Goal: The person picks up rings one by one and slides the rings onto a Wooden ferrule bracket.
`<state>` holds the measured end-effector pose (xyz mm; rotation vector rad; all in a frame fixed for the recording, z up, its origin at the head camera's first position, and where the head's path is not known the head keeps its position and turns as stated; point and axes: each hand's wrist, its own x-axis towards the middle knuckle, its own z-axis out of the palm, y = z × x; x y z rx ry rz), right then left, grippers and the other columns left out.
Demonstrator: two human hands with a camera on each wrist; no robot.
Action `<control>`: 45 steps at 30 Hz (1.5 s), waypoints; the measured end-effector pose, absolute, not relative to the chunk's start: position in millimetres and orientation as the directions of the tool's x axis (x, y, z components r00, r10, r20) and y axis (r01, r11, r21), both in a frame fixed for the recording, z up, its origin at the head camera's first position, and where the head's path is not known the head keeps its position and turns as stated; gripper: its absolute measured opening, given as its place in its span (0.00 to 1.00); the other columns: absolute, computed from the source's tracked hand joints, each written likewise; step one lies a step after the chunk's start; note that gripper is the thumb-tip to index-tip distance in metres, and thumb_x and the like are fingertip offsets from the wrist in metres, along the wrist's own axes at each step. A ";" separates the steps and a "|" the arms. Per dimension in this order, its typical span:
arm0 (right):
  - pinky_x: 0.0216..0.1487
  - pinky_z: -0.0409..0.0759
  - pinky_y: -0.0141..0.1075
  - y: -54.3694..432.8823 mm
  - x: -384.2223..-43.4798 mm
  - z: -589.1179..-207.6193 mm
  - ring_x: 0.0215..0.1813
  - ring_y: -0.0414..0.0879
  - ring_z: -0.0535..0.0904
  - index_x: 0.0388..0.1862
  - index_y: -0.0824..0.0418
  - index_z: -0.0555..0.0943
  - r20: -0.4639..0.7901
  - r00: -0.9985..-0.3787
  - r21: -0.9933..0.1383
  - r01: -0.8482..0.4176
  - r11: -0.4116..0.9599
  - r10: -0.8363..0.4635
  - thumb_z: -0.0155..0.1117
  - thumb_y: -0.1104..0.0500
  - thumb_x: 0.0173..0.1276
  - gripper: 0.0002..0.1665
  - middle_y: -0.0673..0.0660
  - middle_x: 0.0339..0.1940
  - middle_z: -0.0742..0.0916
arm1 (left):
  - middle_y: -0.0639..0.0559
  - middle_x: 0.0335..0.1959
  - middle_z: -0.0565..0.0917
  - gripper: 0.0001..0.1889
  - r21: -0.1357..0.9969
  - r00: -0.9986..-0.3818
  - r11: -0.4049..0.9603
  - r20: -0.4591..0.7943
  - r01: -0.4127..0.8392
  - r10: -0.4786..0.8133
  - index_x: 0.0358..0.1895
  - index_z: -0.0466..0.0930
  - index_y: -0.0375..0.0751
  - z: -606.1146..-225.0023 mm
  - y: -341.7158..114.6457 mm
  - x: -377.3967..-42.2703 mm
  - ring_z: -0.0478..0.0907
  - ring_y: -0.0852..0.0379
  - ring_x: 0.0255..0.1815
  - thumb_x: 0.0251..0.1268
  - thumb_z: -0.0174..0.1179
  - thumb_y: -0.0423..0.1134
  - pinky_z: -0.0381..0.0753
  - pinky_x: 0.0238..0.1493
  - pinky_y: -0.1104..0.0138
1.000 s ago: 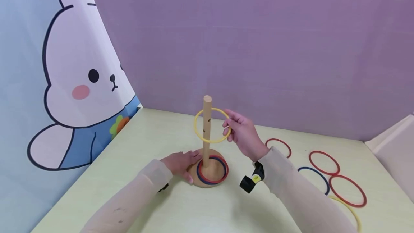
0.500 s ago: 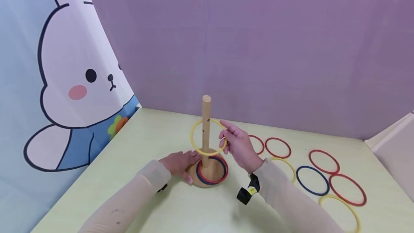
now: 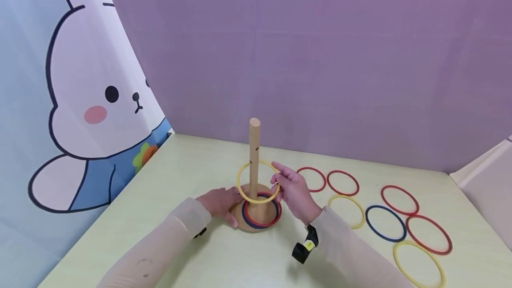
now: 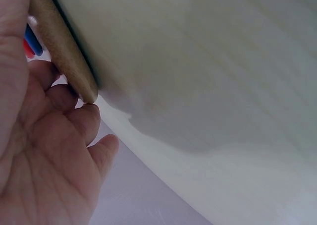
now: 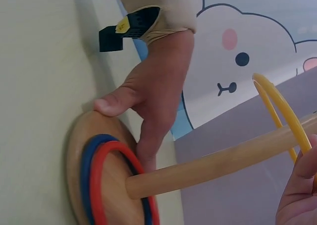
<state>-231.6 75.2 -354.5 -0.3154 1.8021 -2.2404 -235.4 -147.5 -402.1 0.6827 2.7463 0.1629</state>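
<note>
A wooden post [image 3: 254, 146] rises from a round wooden base [image 3: 240, 223]. Around the post, above the base, is a tilted yellow ring [image 3: 256, 201]. My right hand [image 3: 294, 190] pinches that ring by its right side. My left hand [image 3: 219, 202] rests against the left edge of the base, its thumb apart from the other fingers. In the left wrist view, fingertips touch the base's rim [image 4: 67, 51]. Lower down, a red ring [image 5: 96, 185] lies over a blue ring [image 5: 86, 165] around the foot of the post.
Several rings lie flat on the table [image 3: 192, 154] at the right, among them a yellow ring [image 3: 364, 219], a blue ring [image 3: 370, 228] and a red ring [image 3: 450, 239]. Behind stands a purple backdrop [image 3: 320, 57]. A rabbit-printed cloth [image 3: 92, 146] hangs at the left.
My right hand has lowered the yellow ring along the post, from near its upper part toward the base. The left hand stays against the base.
</note>
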 end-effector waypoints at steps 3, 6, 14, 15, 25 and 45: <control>0.19 0.70 0.23 75.6 -230.8 -360.7 0.22 0.37 0.74 0.70 0.73 0.61 -0.001 -0.942 -0.977 0.072 -0.199 -0.334 0.40 0.71 0.75 0.26 0.53 0.30 0.76 | 0.47 0.70 0.66 0.48 0.188 -0.838 0.872 -0.247 0.452 0.487 0.72 0.63 0.47 -403.5 -148.9 -235.9 0.73 0.45 0.60 0.44 0.74 0.54 0.67 0.63 0.51; 0.20 0.70 0.23 76.3 -229.9 -368.1 0.22 0.37 0.74 0.70 0.75 0.59 -0.006 -0.939 -0.978 0.077 -0.195 -0.343 0.40 0.71 0.75 0.26 0.54 0.30 0.76 | 0.45 0.70 0.66 0.49 0.192 -0.832 0.864 -0.239 0.466 0.501 0.72 0.62 0.45 -404.9 -149.9 -236.8 0.71 0.45 0.62 0.45 0.73 0.54 0.66 0.64 0.51; 0.19 0.69 0.23 78.6 -228.9 -386.1 0.22 0.36 0.73 0.70 0.75 0.59 -0.025 -0.944 -0.978 0.091 -0.189 -0.328 0.40 0.72 0.74 0.27 0.55 0.32 0.76 | 0.43 0.71 0.64 0.49 0.183 -0.821 0.859 -0.252 0.479 0.512 0.73 0.61 0.42 -406.5 -150.4 -238.0 0.61 0.46 0.70 0.46 0.73 0.54 0.60 0.68 0.52; 0.19 0.69 0.23 78.9 -228.8 -387.5 0.22 0.36 0.73 0.70 0.76 0.59 -0.023 -0.946 -0.977 0.091 -0.195 -0.323 0.40 0.72 0.73 0.27 0.56 0.32 0.76 | 0.45 0.72 0.62 0.49 0.179 -0.822 0.861 -0.256 0.476 0.508 0.73 0.60 0.43 -406.3 -150.1 -238.0 0.60 0.46 0.71 0.46 0.73 0.54 0.60 0.68 0.52; 0.20 0.69 0.23 81.8 -230.2 -401.2 0.23 0.35 0.73 0.70 0.76 0.58 -0.076 -0.937 -0.978 0.137 -0.158 -0.341 0.40 0.72 0.74 0.27 0.53 0.30 0.76 | 0.49 0.75 0.57 0.50 0.177 -0.827 0.868 -0.263 0.464 0.496 0.74 0.59 0.46 -408.4 -150.4 -238.2 0.61 0.44 0.71 0.46 0.73 0.55 0.65 0.65 0.50; 0.20 0.70 0.23 84.5 -229.4 -415.6 0.24 0.37 0.73 0.70 0.77 0.58 -0.114 -0.928 -0.984 0.154 -0.087 -0.354 0.39 0.71 0.74 0.26 0.55 0.31 0.76 | 0.49 0.75 0.58 0.49 0.104 -0.832 0.879 -0.288 0.465 0.474 0.74 0.59 0.43 -406.1 -147.3 -237.8 0.60 0.44 0.71 0.49 0.70 0.58 0.67 0.64 0.52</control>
